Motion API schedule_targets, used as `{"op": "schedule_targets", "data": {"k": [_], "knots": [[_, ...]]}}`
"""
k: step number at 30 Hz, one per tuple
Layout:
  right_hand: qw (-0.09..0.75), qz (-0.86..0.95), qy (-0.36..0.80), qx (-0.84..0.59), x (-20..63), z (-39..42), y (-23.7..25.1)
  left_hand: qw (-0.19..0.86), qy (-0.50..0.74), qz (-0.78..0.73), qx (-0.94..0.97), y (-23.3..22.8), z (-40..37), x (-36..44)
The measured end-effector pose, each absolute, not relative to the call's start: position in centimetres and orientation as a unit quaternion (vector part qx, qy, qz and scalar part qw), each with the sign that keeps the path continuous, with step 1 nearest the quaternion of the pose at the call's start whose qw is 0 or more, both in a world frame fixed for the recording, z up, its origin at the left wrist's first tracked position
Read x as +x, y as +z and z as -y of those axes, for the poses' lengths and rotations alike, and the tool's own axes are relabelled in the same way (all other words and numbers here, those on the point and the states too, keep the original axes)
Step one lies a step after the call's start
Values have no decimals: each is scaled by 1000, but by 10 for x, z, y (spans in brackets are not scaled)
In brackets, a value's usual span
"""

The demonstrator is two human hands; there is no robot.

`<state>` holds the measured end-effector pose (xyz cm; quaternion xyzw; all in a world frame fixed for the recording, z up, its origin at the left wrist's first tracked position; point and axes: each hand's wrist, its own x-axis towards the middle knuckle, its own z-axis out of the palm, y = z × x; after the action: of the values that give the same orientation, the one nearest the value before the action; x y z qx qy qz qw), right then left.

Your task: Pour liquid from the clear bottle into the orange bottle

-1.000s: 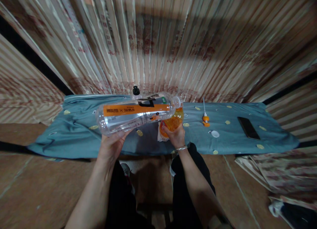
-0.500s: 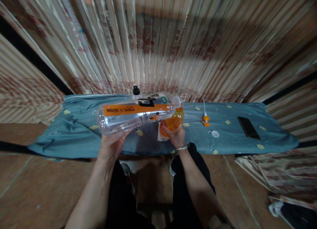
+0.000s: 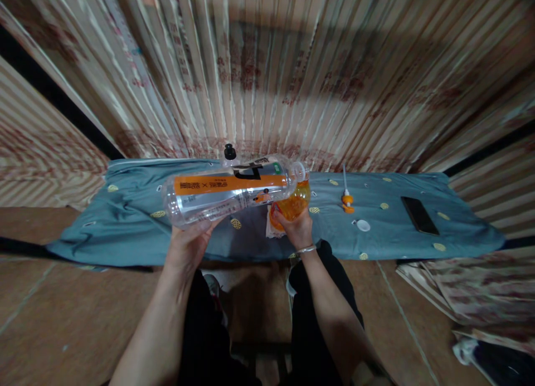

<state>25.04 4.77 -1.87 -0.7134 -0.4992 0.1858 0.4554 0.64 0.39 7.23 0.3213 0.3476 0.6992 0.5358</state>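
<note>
My left hand (image 3: 192,238) is closed around the lower end of a large clear plastic bottle (image 3: 225,191) with an orange and silver label. This bottle lies tilted almost level, its neck pointing right. Its mouth is at the top of a smaller orange bottle (image 3: 298,199), which my right hand (image 3: 297,227) grips. Whether the two mouths touch, I cannot tell. Under the orange bottle a folded pale cloth or tissue (image 3: 273,227) shows in part. Behind the large bottle stands a container with a black cap (image 3: 229,151), its body mostly hidden.
To the right on the blue cloth-covered table (image 3: 125,219) lie an orange pump head (image 3: 347,202) with its tube, a small white round lid (image 3: 363,225) and a black phone (image 3: 419,215). A striped curtain (image 3: 267,68) hangs behind the table.
</note>
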Motion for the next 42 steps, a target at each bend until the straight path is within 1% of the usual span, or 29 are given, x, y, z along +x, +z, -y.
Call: {"op": "schedule_targets", "data": {"k": [20,30,42], "knots": [[437,499,194,-722,251,-48,-16,535,692,-351,334,72,-5,5],[454,514,186,-704,253,-49,-22,542,690,-343,335,78,-3,8],[451,504,191,-712,252,-48,-18,537,701,-335,329,73,-5,7]]}}
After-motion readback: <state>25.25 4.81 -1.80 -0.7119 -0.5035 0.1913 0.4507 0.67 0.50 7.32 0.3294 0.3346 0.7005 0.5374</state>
